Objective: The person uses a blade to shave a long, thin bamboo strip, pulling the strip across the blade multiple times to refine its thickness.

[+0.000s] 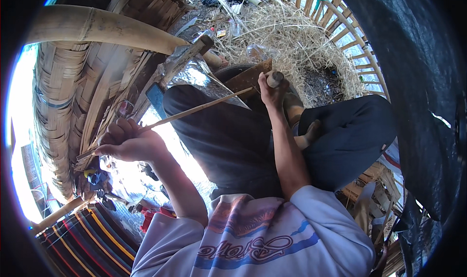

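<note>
The fingers (pixel 116 131) of the left hand (pixel 129 143) are closed around the near end of a thin bamboo strip (pixel 194 110), which is pinched firmly. The fingers of the right hand (pixel 270 89) are wrapped tight around a wooden knife handle (pixel 275 77), whose rounded end is seen above the fist. The strip is held over the lap, above the dark trousers (pixel 228 140). Its long axis is laid on a slant, rising from the left hand at lower left to its far tip at upper right, where it is met by the rusty flat blade (pixel 248 76) just beside the right hand. Woven bamboo matting (pixel 63 111) is noted to the left, a thick bamboo pole (pixel 97 26) above it, and dry straw (pixel 292 38) ahead.
</note>
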The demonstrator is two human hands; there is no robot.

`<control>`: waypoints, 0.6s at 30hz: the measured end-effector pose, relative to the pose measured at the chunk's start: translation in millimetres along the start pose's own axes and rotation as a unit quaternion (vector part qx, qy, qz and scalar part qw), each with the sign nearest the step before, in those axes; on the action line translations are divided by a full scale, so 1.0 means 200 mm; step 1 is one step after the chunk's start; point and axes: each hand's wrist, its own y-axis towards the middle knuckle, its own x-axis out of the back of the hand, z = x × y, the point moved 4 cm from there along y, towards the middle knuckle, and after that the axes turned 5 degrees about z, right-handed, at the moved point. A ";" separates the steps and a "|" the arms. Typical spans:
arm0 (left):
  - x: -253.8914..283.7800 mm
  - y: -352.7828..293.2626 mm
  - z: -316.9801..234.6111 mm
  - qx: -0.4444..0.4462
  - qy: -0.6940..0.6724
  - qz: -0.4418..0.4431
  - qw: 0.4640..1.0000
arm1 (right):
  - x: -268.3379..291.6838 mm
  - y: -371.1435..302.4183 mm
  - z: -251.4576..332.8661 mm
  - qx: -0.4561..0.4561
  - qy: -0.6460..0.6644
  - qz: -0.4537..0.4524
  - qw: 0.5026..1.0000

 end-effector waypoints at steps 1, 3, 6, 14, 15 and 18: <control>0.00 0.00 0.00 0.005 0.006 0.002 1.000 | -0.02 -0.01 -0.02 -0.034 0.013 0.032 0.999; -0.02 0.01 0.01 -0.001 0.015 0.002 1.000 | -0.01 0.02 -0.05 -0.066 0.031 -0.036 0.997; 0.00 0.03 0.03 -0.012 -0.004 -0.038 0.999 | 0.06 0.10 0.12 -0.009 0.076 -0.038 0.996; -0.03 0.02 0.03 -0.003 -0.007 -0.029 1.000 | 0.01 0.06 -0.06 -0.071 0.072 -0.037 0.994; -0.02 0.01 0.03 -0.001 -0.004 -0.027 1.000 | 0.03 0.06 -0.04 -0.073 0.079 -0.050 0.993; 0.01 0.03 0.03 -0.004 0.015 -0.009 1.000 | 0.07 0.12 0.17 -0.019 0.187 -0.058 0.980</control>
